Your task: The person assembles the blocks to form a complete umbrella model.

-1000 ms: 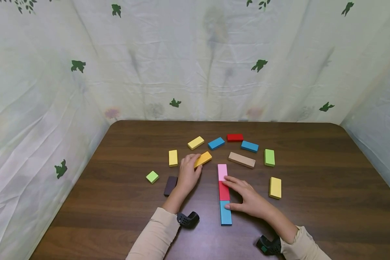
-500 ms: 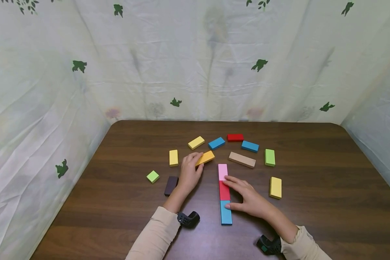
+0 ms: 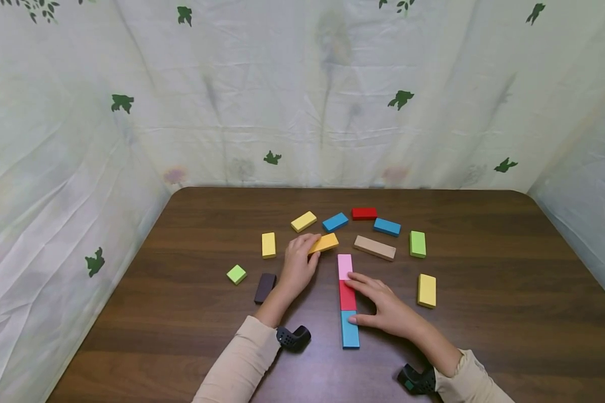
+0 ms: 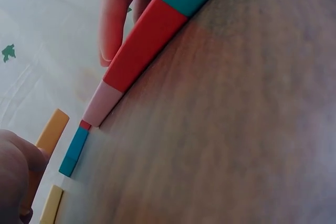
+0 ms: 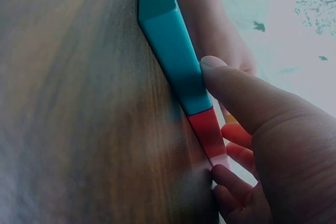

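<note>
In the head view my left hand [image 3: 298, 264] pinches an orange-yellow wooden block [image 3: 325, 243] by its left end. The left wrist view also shows the orange-yellow block [image 4: 52, 128] between thumb and fingers. A straight row lies end to end at the middle: a pink block [image 3: 345, 267], a red block [image 3: 347, 296] and a light blue block [image 3: 350, 333]. My right hand [image 3: 388, 307] rests beside this row on its right, thumb at the blue block's edge, fingertips near the red and pink ones. In the right wrist view the thumb [image 5: 215, 69] lies alongside the blue block [image 5: 176, 51].
Other blocks form an arc around the hands: a dark block [image 3: 265, 288], a small green one [image 3: 237, 274], yellow ones, blue ones, a red block [image 3: 364, 214], a tan block [image 3: 375, 248], a green block [image 3: 418, 244] and a yellow block [image 3: 427, 291]. Curtains hang behind the table [image 3: 484, 336].
My left hand has moved a little to the right with the orange-yellow block, which now lies at a flatter angle. The right hand and the row have stayed in place.
</note>
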Demonstrator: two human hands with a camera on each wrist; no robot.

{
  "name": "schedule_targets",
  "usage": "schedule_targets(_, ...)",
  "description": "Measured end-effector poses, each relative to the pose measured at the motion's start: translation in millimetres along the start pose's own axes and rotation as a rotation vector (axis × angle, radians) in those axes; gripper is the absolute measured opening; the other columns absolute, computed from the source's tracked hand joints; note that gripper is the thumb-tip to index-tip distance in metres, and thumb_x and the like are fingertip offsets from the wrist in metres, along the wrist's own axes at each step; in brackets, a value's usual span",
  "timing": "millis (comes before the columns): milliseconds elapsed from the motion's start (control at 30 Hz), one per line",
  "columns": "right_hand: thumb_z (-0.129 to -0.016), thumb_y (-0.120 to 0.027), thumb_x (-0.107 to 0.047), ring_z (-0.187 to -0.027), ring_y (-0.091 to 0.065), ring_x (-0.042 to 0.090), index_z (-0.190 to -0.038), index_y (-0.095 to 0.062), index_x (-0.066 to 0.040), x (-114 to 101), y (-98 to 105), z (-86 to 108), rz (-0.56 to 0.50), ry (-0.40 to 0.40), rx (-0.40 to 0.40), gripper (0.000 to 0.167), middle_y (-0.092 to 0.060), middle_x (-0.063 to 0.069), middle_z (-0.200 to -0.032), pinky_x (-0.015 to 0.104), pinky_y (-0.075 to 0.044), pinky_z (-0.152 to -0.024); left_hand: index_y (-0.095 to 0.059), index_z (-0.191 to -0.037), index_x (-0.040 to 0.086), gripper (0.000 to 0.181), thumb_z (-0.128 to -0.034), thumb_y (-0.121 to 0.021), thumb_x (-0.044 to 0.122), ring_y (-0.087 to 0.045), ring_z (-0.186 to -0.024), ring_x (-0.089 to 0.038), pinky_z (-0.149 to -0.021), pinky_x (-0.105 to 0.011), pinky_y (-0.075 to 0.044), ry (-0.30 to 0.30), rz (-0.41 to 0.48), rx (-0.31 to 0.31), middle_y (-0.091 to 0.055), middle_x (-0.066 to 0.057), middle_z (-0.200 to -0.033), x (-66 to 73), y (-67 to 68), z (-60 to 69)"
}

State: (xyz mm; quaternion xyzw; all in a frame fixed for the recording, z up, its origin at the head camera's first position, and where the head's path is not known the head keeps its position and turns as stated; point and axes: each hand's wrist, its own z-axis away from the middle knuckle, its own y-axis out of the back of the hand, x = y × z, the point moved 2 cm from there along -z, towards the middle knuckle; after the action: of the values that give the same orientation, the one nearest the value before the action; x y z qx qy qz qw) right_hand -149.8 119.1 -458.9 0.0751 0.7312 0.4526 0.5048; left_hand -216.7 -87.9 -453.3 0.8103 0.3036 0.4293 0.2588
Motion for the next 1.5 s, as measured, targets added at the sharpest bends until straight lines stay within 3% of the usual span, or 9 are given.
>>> schedule_targets(267, -0.076, -0.064, -0.051, -0.124, -0.030, 0.030, -0.136, -0.041, -0.019, 0.3, -0.9, 0.6, 0.002, 0.011, 0.001, 0.072, -0.031, 0.000, -0.141, 0.055, -0.028, -0.094, -0.060, -0.115, 0.005, 0.035, -0.0806, -0.064, 0.002, -0.047, -0.104, -0.028, -0.089, -0.044, -0.034, -0.042, -0.039, -0.031, -0.055, -0.009, -0.111, 2.6, -1.5, -4.5)
schedule_targets(533, -0.077, -0.063, -0.051, -0.125, -0.029, 0.030, -0.135, -0.041, -0.018, 0.1, 0.6, 0.7, -0.004, 0.031, 0.005, 0.071, -0.031, 0.000, -0.142, 0.056, -0.027, -0.094, -0.059, -0.117, 0.007, 0.034, -0.0825, -0.063, 0.004, -0.047, -0.106, -0.026, -0.091, -0.044, -0.034, -0.100, -0.100, -0.105, -0.054, -0.007, -0.111, 3.5, -2.4, -11.9)
schedule_targets(867, -0.076, -0.064, -0.052, -0.125, -0.029, 0.030, -0.136, -0.041, -0.018, -0.8, 1.4, 0.1, -0.005, 0.007, -0.008, 0.072, -0.031, 0.000, -0.142, 0.056, -0.027, -0.094, -0.060, -0.115, 0.006, 0.034, -0.0821, -0.062, 0.001, -0.048, -0.106, -0.027, -0.093, -0.040, -0.034, -0.140, -0.108, -0.182, -0.055, -0.008, -0.111, 0.4, -3.6, -14.4)
schedule_targets(1200, -0.076, -0.063, -0.052, -0.125, -0.029, 0.029, -0.136, -0.041, -0.018, -0.7, 2.4, -0.6, -0.004, 0.022, -0.007, 0.072, -0.031, 0.001, -0.141, 0.056, -0.026, -0.095, -0.058, -0.119, 0.006, 0.035, -0.0845, -0.059, 0.002, -0.046, -0.108, -0.026, -0.095, -0.037, -0.033, -0.110, -0.109, -0.272, -0.054, -0.008, -0.114, -1.3, -5.3, -12.9)
schedule_targets(1500, -0.076, -0.065, -0.049, -0.124, -0.030, 0.028, -0.135, -0.042, -0.017, -0.7, 2.0, -0.7, -0.006, 0.030, 0.005, 0.071, -0.032, 0.001, -0.141, 0.056, -0.026, -0.094, -0.057, -0.119, 0.006, 0.034, -0.0854, -0.058, 0.003, -0.046, -0.109, -0.027, -0.095, -0.036, -0.035, -0.090, -0.107, -0.304, -0.054, -0.009, -0.115, -4.3, -6.7, -11.6)
